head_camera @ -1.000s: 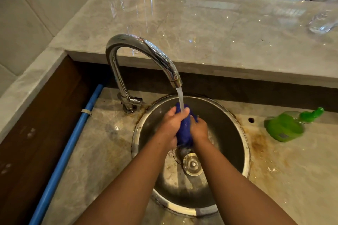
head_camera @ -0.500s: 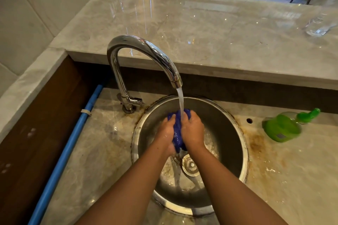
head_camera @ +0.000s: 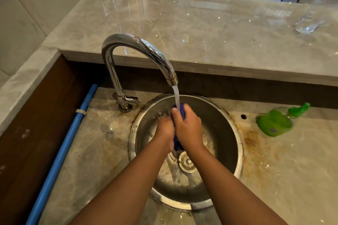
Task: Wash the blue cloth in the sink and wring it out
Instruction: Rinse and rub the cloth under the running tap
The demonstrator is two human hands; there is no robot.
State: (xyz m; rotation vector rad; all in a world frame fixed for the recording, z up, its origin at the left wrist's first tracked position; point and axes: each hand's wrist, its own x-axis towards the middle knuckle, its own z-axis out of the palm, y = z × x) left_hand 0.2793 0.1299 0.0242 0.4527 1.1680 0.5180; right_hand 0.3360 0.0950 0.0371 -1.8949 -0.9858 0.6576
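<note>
The blue cloth (head_camera: 177, 143) is bunched between both hands over the round steel sink (head_camera: 230, 118). Only its top end under the water and a strip near my wrists show. My right hand (head_camera: 188, 128) wraps over the cloth, fingers closed, reaching up to the stream. My left hand (head_camera: 164, 129) presses against the cloth from the left, a little lower. Water runs from the chrome faucet (head_camera: 139, 45) onto the cloth's top end.
A green soap bottle (head_camera: 276, 122) lies on its side on the stained counter right of the sink. A blue pipe (head_camera: 60, 153) runs along the left. A raised marble ledge (head_camera: 201, 29) sits behind the faucet, with a clear bottle (head_camera: 309, 22) at its far right.
My right hand has slid up over the cloth toward the stream while my left hand dropped back lower. The cloth is more covered than a second ago.
</note>
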